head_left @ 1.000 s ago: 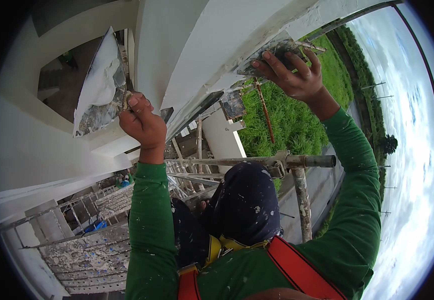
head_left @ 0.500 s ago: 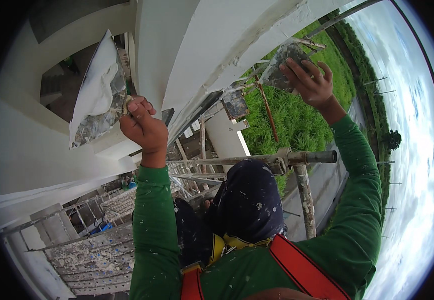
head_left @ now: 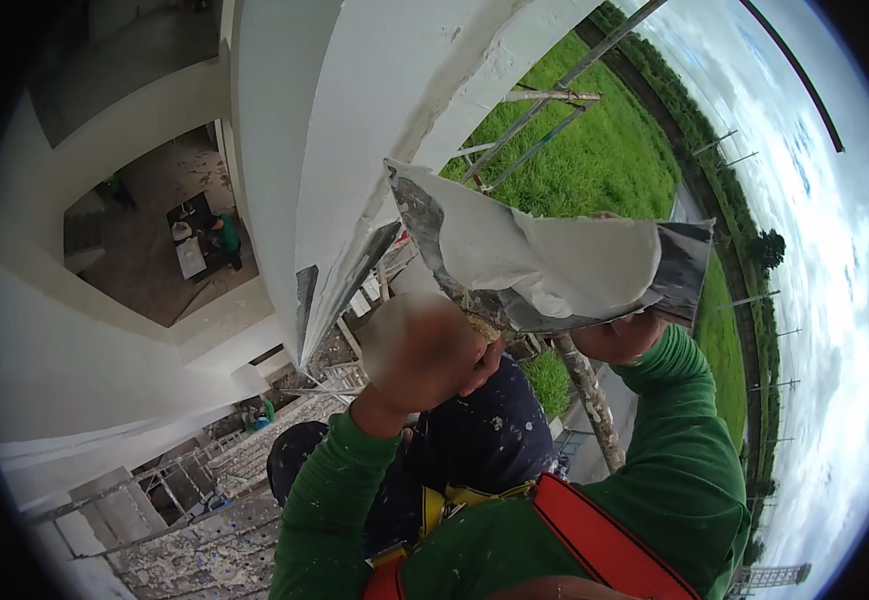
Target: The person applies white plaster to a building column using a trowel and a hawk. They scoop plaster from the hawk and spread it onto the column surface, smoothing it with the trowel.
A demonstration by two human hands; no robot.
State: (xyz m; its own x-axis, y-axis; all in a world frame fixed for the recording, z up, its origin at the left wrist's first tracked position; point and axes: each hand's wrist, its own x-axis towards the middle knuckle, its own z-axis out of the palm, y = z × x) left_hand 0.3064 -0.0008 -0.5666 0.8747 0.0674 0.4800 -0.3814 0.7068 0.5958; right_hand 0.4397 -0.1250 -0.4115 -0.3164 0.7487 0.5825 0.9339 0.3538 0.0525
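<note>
My left hand [head_left: 429, 350] is closed around the crusted handle edge of a wide metal putty knife [head_left: 419, 215], tilted in front of my chest. Thick white putty [head_left: 499, 250] covers much of its blade. My right hand [head_left: 624, 338] sits behind and below the right end, its fingers mostly hidden, holding a second, grey metal blade [head_left: 684, 265]. The two blades overlap there, with putty spread across both. To the left of the blades rises a white wall edge [head_left: 374, 100] with a rough filled seam.
A scaffold pole [head_left: 594, 400] stands right of my knees, and thinner tubes [head_left: 554, 95] cross beyond the wall edge. Far below at left, a person [head_left: 226, 240] is beside a dark table. A paint-spattered scaffold platform [head_left: 214, 530] lies at lower left. Red harness straps [head_left: 594, 530] cross my chest.
My left hand has brought the putty-loaded blade rightward to the middle. My right hand has come down from the wall edge, and its blade now meets the other one. The view has shifted slightly.
</note>
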